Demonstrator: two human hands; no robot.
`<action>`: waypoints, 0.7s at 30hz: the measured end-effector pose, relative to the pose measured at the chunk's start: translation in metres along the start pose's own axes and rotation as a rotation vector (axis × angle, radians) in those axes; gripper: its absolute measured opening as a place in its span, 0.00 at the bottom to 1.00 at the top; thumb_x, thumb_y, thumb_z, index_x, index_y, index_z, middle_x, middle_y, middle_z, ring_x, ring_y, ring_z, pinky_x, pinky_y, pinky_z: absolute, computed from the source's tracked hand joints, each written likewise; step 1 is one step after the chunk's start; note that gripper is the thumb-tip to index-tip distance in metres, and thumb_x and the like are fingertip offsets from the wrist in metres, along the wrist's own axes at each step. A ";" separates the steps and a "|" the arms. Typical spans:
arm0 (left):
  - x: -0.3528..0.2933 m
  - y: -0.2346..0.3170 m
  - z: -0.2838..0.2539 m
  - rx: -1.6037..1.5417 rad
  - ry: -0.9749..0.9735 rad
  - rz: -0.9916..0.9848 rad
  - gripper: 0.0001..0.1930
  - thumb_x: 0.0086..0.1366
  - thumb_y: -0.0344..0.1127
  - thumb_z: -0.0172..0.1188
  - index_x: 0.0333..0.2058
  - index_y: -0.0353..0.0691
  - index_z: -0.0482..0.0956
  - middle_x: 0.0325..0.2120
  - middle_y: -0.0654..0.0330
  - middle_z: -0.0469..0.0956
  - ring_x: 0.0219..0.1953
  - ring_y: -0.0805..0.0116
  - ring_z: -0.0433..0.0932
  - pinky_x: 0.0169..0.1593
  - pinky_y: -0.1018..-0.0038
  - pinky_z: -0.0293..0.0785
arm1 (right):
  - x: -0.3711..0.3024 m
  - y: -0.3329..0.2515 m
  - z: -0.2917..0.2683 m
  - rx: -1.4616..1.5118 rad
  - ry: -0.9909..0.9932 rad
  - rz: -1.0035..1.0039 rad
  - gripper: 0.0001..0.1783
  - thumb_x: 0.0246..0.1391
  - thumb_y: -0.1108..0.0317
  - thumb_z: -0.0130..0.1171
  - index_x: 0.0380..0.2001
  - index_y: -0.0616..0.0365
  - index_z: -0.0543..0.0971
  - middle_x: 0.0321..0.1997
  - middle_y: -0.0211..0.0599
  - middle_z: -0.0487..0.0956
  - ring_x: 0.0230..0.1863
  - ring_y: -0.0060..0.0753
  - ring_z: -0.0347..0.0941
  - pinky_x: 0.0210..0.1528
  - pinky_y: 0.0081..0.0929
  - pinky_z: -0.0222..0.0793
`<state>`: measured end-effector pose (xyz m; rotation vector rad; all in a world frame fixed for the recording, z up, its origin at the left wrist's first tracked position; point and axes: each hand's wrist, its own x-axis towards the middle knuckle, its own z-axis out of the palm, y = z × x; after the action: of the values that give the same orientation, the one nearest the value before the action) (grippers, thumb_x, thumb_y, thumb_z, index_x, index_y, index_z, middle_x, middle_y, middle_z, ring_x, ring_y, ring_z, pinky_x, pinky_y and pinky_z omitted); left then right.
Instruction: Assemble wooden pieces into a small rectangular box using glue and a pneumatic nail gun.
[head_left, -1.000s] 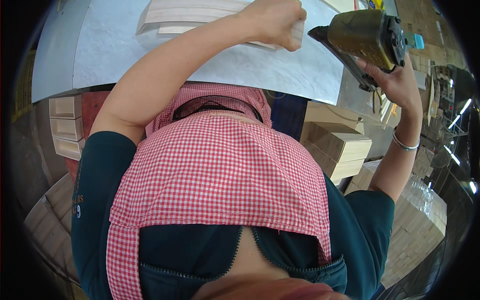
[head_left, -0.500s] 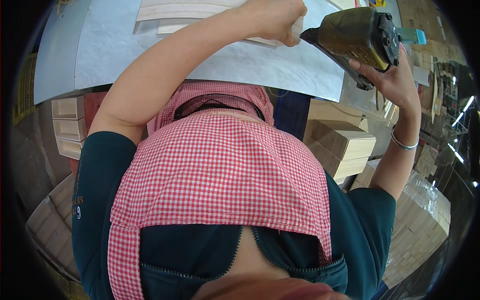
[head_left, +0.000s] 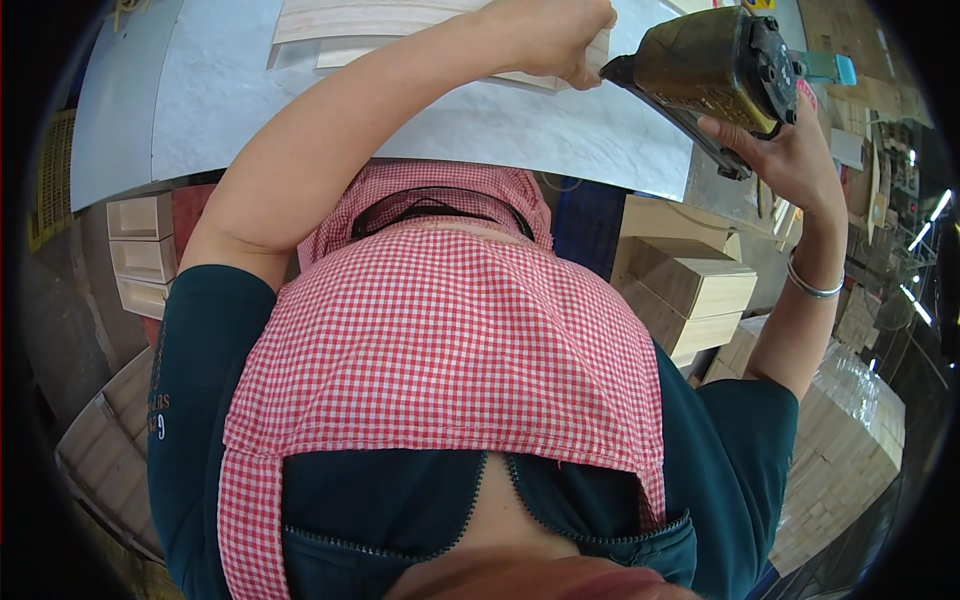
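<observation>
My right hand [head_left: 800, 165] grips a nail gun [head_left: 695, 65] with a worn brass-coloured body and a black head, its thumb showing along the near side. The gun lies sideways, and its dark nose points left at the end of the pale wooden boards [head_left: 370, 18] on the table. Closed at that same end is my left hand [head_left: 555, 40], its fingers bent down over the wood just beside the nose. My left forearm crosses the boards and covers part of them. Whether the nose touches the wood cannot be made out.
The boards lie on a grey-white marbled worktop [head_left: 250, 110]. Open wooden boxes [head_left: 140, 255] are stacked below at the left. More wooden boxes [head_left: 690, 290] stand below at the right, near a plastic-wrapped wood stack [head_left: 845, 430]. A light-blue hose fitting [head_left: 830, 68] extends from the gun.
The nail gun and both hands keep nearly the same place against the boards. The whole view has shifted very slightly.
</observation>
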<state>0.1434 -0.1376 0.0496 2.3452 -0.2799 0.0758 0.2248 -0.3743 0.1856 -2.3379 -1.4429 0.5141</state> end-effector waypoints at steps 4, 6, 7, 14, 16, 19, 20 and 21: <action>-0.001 -0.001 0.000 -0.036 0.007 -0.004 0.16 0.43 0.35 0.72 0.26 0.31 0.78 0.29 0.44 0.78 0.31 0.40 0.77 0.40 0.60 0.77 | 0.000 -0.003 0.001 -0.022 0.013 0.039 0.22 0.50 0.66 0.76 0.46 0.62 0.81 0.42 0.41 0.86 0.36 0.34 0.82 0.36 0.27 0.78; -0.002 -0.004 0.000 -0.068 0.019 -0.010 0.16 0.43 0.36 0.71 0.26 0.30 0.78 0.29 0.44 0.77 0.31 0.39 0.77 0.40 0.59 0.76 | 0.002 -0.004 0.002 -0.041 0.008 0.080 0.23 0.50 0.65 0.76 0.47 0.62 0.80 0.42 0.41 0.85 0.36 0.35 0.82 0.36 0.27 0.78; -0.003 -0.007 -0.001 -0.034 0.026 -0.005 0.16 0.43 0.37 0.72 0.26 0.32 0.78 0.28 0.46 0.77 0.30 0.44 0.77 0.39 0.61 0.76 | 0.004 -0.005 0.003 -0.084 0.011 0.077 0.24 0.50 0.64 0.77 0.47 0.63 0.80 0.42 0.42 0.85 0.37 0.36 0.82 0.37 0.28 0.78; -0.011 0.010 -0.009 0.176 0.048 -0.107 0.14 0.41 0.39 0.74 0.25 0.37 0.83 0.32 0.54 0.82 0.30 0.50 0.80 0.34 0.58 0.78 | -0.045 0.033 0.022 -0.147 0.436 0.446 0.28 0.55 0.66 0.71 0.57 0.65 0.75 0.46 0.44 0.83 0.44 0.33 0.81 0.41 0.27 0.77; -0.018 0.000 -0.007 0.185 0.087 -0.078 0.13 0.40 0.40 0.73 0.24 0.39 0.84 0.29 0.55 0.80 0.26 0.51 0.78 0.31 0.59 0.76 | -0.050 0.046 0.032 -0.109 0.374 0.439 0.27 0.59 0.63 0.67 0.57 0.65 0.74 0.44 0.45 0.83 0.42 0.33 0.80 0.41 0.30 0.76; -0.018 0.001 -0.012 0.202 0.092 -0.081 0.13 0.41 0.40 0.72 0.24 0.40 0.84 0.28 0.57 0.79 0.26 0.52 0.77 0.30 0.60 0.75 | -0.081 0.110 0.048 -0.122 0.221 0.520 0.26 0.58 0.63 0.65 0.57 0.62 0.73 0.41 0.50 0.82 0.38 0.48 0.80 0.41 0.40 0.75; -0.015 0.003 -0.011 0.203 0.083 -0.065 0.12 0.41 0.40 0.72 0.24 0.41 0.84 0.27 0.57 0.79 0.25 0.52 0.77 0.29 0.60 0.75 | -0.095 0.139 0.060 -0.276 0.239 0.477 0.26 0.58 0.63 0.63 0.58 0.61 0.73 0.42 0.53 0.82 0.39 0.53 0.80 0.41 0.42 0.75; -0.014 0.004 -0.013 0.207 0.070 -0.056 0.12 0.41 0.40 0.72 0.23 0.41 0.84 0.26 0.58 0.78 0.25 0.53 0.77 0.29 0.60 0.75 | -0.103 0.158 0.074 -0.422 0.253 0.430 0.27 0.58 0.62 0.62 0.59 0.60 0.73 0.42 0.55 0.82 0.39 0.57 0.80 0.42 0.45 0.75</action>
<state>0.1290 -0.1287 0.0593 2.5478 -0.1791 0.1661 0.2695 -0.5267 0.0596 -2.9393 -1.0054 0.0007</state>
